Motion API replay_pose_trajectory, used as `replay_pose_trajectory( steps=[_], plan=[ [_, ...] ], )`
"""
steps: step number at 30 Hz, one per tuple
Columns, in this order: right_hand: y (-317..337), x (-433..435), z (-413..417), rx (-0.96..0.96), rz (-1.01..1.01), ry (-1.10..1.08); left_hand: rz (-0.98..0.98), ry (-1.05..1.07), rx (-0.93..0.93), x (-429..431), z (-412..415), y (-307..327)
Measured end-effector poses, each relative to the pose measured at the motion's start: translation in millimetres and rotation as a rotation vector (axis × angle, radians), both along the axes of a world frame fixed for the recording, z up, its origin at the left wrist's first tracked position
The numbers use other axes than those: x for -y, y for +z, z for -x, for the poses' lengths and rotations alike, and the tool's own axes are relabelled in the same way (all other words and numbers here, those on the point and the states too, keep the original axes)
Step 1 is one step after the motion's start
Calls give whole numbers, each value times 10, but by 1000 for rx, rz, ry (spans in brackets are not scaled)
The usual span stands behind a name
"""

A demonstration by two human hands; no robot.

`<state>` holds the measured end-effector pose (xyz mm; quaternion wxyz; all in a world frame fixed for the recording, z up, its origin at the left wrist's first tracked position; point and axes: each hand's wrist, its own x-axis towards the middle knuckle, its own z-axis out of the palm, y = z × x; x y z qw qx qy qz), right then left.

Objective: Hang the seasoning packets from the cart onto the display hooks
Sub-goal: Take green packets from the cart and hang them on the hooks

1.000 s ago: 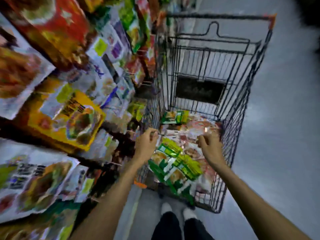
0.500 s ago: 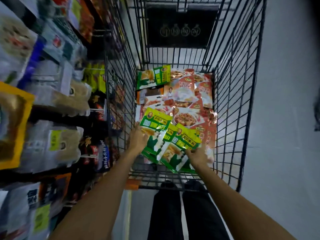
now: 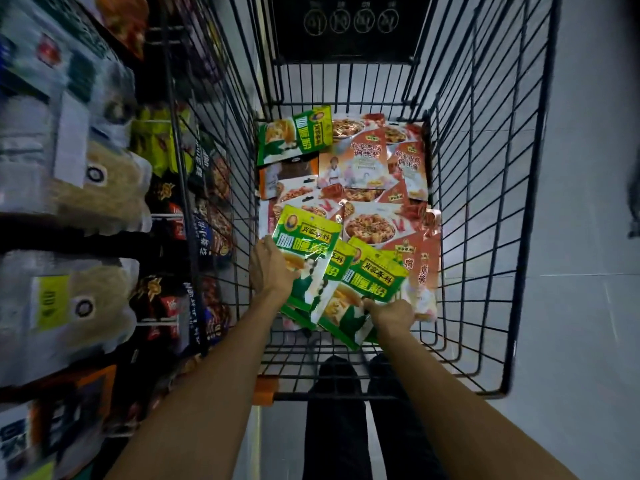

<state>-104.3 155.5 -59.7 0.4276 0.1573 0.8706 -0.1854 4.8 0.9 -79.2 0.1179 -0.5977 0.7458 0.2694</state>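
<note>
Both arms reach into the black wire cart. Left hand and right hand each pinch green-and-yellow seasoning packets near its near edge, above orange packets.

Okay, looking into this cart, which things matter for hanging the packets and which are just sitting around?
Part of the job:
green packets gripped by the left hand and right hand
orange packets waiting in the cart
shelf display on the left

Just there:
black sign on the cart's far end
grey floor
</note>
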Motion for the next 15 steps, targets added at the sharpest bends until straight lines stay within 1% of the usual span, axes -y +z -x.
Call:
replay_pose_trajectory(
  steps=[6, 9, 11, 15],
  plan=[
    [-4, 6, 19, 25, 85, -146, 26, 52, -89, -8, 45, 105],
    [15, 25, 39, 64, 191, -247, 18, 133, -187, -38, 47, 140],
    [66, 64, 34, 120, 296, -348, -14, 205, -249, -31, 39, 159],
    [147, 121, 33, 162, 415, -366, -137, 320, -338, 10, 18, 199]
  ],
)
